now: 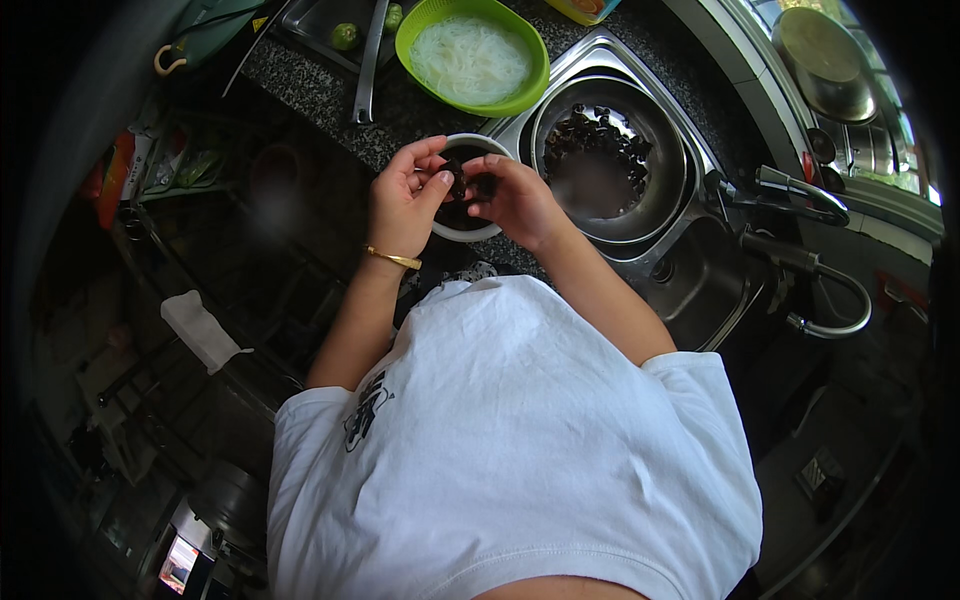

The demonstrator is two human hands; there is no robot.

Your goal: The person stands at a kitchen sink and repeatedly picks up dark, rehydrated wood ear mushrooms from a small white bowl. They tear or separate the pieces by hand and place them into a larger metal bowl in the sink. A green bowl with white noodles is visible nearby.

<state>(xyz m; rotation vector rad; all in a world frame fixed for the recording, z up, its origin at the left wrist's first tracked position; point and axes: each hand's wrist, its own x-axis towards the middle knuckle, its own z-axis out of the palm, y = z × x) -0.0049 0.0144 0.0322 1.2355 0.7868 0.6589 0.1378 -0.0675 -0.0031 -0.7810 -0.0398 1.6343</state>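
Note:
Above a white-rimmed bowl (469, 238), a dark piece of what looks like wood ear fungus (455, 178) is held up. My left hand (409, 191), with a gold bracelet (394, 258) at the wrist, pinches it between thumb and fingers. From the other side, my right hand (519, 196) has its fingertips on the same dark clump. The bowl's contents look dark and are partly hidden by both hands. To the right, a round steel basin (682, 191) sits over the sink. Many small dark fungus pieces (592, 142) lie inside it.
A green colander (541, 82) holds soaked translucent noodles (469, 61). Left of it are a metal handle (367, 82) and a tray with a green vegetable (345, 36). Faucets (802, 196) reach over the sink's small right compartment (697, 277). A pan (825, 64) hangs by the window.

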